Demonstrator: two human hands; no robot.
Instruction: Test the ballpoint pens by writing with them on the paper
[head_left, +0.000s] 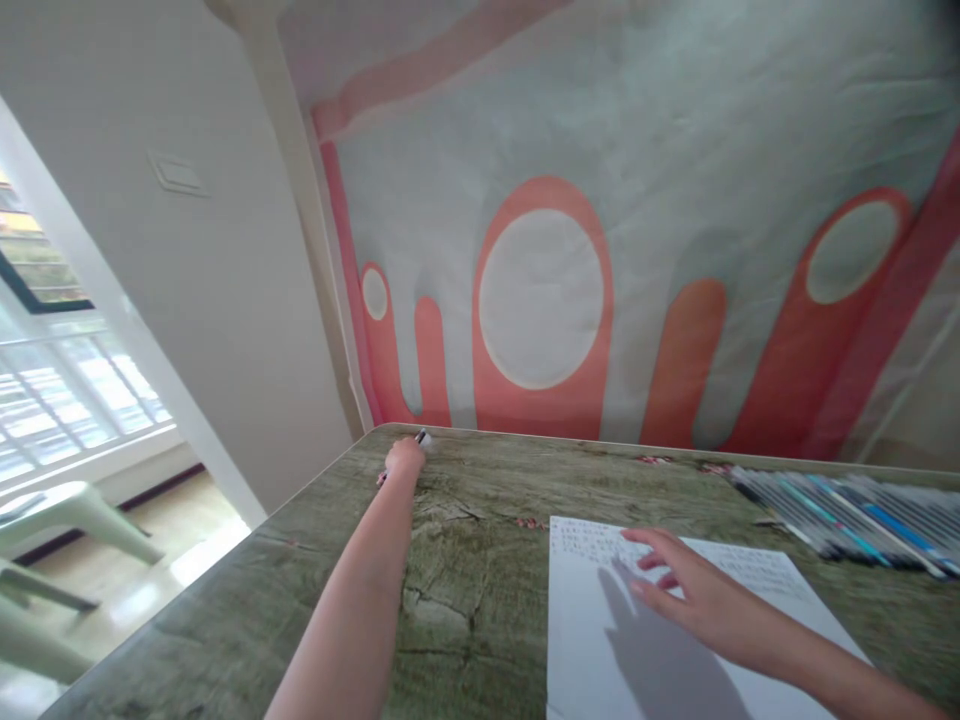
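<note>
Far out at the table's back left corner, my left hand (406,456) is closed over a slim, dark pen (421,437). One tip of the pen shows past the fingers, and the middle is hidden under the hand. My right hand (675,580) hovers with its fingers apart over a white sheet of paper (592,630), casting a shadow on it. Nothing is between those fingers. Rows of small handwriting run along the top of the sheet.
Many pens (847,515) lie side by side at the back right of the wood-patterned table (457,590). Small reddish bits (531,523) lie beside the paper. A wall with a red and grey covering (540,300) rises behind. A pale green stool (82,520) stands at left.
</note>
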